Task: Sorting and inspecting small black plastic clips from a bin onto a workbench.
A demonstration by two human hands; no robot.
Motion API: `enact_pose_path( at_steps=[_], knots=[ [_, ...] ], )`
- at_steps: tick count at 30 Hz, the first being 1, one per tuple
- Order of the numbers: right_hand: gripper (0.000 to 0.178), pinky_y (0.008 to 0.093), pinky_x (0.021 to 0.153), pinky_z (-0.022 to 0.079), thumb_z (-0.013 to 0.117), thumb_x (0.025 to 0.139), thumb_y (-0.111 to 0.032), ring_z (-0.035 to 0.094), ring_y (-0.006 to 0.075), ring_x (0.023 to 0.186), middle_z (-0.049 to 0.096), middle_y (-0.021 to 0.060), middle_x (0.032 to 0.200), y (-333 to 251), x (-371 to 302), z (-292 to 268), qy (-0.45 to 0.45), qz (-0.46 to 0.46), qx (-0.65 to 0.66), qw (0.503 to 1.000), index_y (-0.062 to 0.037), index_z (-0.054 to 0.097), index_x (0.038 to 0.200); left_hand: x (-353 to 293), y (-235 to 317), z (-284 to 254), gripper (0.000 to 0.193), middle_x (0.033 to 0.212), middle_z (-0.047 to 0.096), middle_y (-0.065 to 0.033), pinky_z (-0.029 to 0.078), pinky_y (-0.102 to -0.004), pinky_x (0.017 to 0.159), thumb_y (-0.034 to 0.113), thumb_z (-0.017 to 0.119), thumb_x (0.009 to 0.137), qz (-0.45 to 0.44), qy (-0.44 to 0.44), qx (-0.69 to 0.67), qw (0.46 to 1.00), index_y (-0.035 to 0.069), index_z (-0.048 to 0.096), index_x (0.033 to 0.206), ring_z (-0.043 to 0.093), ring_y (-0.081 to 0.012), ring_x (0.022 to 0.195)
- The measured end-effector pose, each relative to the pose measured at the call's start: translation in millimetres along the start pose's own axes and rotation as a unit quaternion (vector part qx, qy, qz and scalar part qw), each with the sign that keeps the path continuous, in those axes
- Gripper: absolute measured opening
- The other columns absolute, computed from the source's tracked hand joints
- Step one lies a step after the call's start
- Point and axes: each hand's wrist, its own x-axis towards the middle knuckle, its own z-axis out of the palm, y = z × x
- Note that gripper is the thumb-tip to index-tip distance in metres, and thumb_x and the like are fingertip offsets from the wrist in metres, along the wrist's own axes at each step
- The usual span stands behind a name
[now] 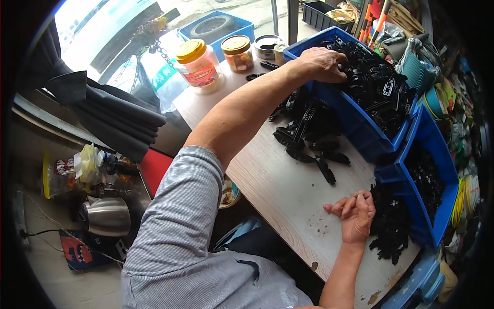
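My left hand reaches over the near rim of a large blue bin. Its bent fingers are apart at the black plastic parts heaped in there, and the fingertips are partly hidden. No part shows clearly in its grasp. Low on the table, my right hand lies palm up with the fingers curled in; whatever they may hold cannot be made out. Right beside it spreads a pile of small black pieces. Between the hands, several long black plastic parts lie loosely on the tabletop.
A second blue bin with small black pieces stands at the right. Two yellow-lidded jars and an open tin are at the far edge. A steel kettle sits at left; cluttered goods line the right side.
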Motion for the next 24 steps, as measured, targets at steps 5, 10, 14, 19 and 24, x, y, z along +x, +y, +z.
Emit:
enact_pose_path(
  at_steps=[5, 10, 14, 19, 24],
  knots=[
    [0.019, 0.0521, 0.066, 0.061, 0.054, 0.097, -0.029, 0.061, 0.0198, 0.061, 0.048, 0.0038, 0.058, 0, 1, -1, 0.0, -0.005, -0.006, 1.0, -0.0097, 0.051, 0.099, 1, -3, 0, 0.071, 0.123, 0.068, -0.0145, 0.048, -0.0387, 0.099, 0.058, 0.065, 0.077, 0.018, -0.001, -0.04, 0.999, 0.021, 0.059, 0.137, 0.063, -0.0314, 0.116],
    [0.019, 0.0517, 0.065, 0.061, 0.054, 0.097, -0.029, 0.06, 0.0192, 0.06, 0.048, 0.0033, 0.058, -2, 0, 3, 0.003, -0.011, -0.015, 1.0, -0.0099, 0.051, 0.1, 16, 6, 4, 0.081, 0.13, 0.064, -0.0147, 0.048, -0.039, 0.102, 0.068, 0.064, 0.076, 0.003, -0.034, -0.03, 0.999, 0.02, 0.055, 0.142, 0.062, -0.0325, 0.12],
    [0.019, 0.0514, 0.065, 0.061, 0.054, 0.097, -0.028, 0.06, 0.0187, 0.06, 0.048, 0.003, 0.058, -3, 0, 4, 0.01, -0.011, -0.02, 1.0, -0.0099, 0.05, 0.099, 9, 10, 4, 0.079, 0.131, 0.064, -0.0142, 0.048, -0.0395, 0.101, 0.068, 0.062, 0.078, -0.011, -0.014, -0.037, 0.999, 0.022, 0.055, 0.142, 0.062, -0.0323, 0.12],
    [0.019, 0.0513, 0.064, 0.061, 0.053, 0.098, -0.028, 0.06, 0.0186, 0.06, 0.047, 0.0033, 0.058, -1, -1, 3, 0.005, -0.014, -0.02, 1.0, -0.01, 0.05, 0.099, 4, 13, 5, 0.067, 0.125, 0.068, -0.0108, 0.05, -0.0395, 0.098, 0.063, 0.058, 0.084, 0.017, 0.018, 0.011, 1.0, 0.026, 0.056, 0.14, 0.063, -0.0306, 0.117],
    [0.019, 0.0512, 0.065, 0.061, 0.052, 0.099, -0.028, 0.06, 0.0186, 0.06, 0.047, 0.0034, 0.058, -2, -1, 4, 0.006, -0.013, -0.02, 1.0, -0.0096, 0.05, 0.1, 11, 9, 9, 0.059, 0.12, 0.07, -0.0099, 0.051, -0.0389, 0.096, 0.057, 0.06, 0.087, 0.042, -0.027, -0.013, 0.999, 0.027, 0.058, 0.138, 0.065, -0.0299, 0.112]
  ],
)
